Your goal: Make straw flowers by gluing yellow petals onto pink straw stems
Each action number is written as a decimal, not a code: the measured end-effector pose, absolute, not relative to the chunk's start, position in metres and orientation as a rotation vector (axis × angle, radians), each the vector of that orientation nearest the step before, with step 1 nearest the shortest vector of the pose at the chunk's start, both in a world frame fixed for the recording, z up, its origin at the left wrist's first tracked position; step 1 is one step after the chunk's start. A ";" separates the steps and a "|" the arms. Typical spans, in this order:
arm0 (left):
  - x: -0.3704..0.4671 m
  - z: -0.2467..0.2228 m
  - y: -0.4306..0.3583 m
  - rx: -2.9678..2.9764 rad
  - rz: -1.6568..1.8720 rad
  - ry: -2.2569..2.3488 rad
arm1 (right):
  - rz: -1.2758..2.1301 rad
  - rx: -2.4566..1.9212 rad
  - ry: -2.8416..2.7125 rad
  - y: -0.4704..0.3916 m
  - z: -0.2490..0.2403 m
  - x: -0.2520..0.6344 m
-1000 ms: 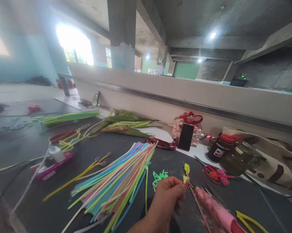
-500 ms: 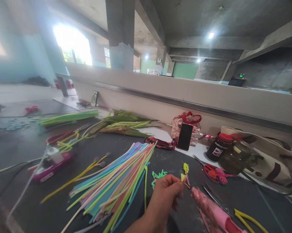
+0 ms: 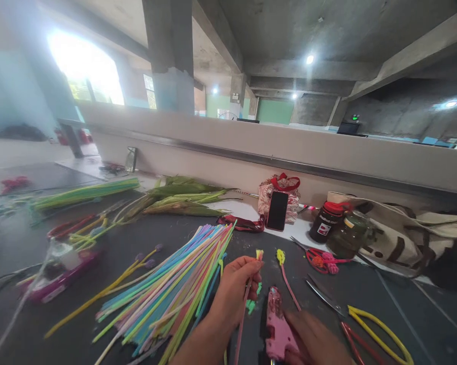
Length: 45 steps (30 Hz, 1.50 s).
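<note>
Fingers of our left hand (image 3: 234,281) pinch a stem (image 3: 242,319), best steadied just below its tip (image 3: 259,254); we cannot tell the grip of our right hand (image 3: 317,337) at the gun (image 3: 277,332)

Over my feed I can make out only a little lettering. The black bottle (image 3: 319,230) with the red lid (image 3: 333,208) carries a line of pale print that seems to begin "Doo", its remaining letters too soft for me to swear to. Below that sits a white square label (image 3: 323,229) with a red and dark mark (a letter, perhaps, but I can't name it from here). The canvas bag (image 3: 413,241) bears large dark shapes, broken by folds and unreadable to me. Far back, a small green sign (image 3: 355,117) glows above a dark boxy shape (image 3: 349,128), its symbol too tiny to read.
</note>
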<state>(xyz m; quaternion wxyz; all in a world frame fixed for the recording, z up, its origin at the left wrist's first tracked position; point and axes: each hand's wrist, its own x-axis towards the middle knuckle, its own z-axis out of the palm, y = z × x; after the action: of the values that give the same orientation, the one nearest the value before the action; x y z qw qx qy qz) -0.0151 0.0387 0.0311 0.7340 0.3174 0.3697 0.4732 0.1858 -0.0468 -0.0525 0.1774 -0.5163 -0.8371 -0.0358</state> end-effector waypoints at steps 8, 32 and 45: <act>-0.007 0.030 0.027 0.746 0.951 0.814 | -0.177 -1.550 -2.344 -0.046 -0.057 0.168; 0.007 0.020 0.014 0.791 0.752 0.776 | 0.256 -1.994 -1.725 -0.121 0.008 0.271; 0.008 0.017 0.014 0.822 0.743 0.789 | -0.041 -2.219 -1.902 -0.113 -0.008 0.282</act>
<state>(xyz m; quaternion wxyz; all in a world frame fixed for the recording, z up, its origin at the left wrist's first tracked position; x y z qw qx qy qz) 0.0078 0.0137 0.0174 0.7777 0.3799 0.3646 0.3435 0.2816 -0.1126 -0.0078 0.1092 -0.7547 -0.6468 -0.0140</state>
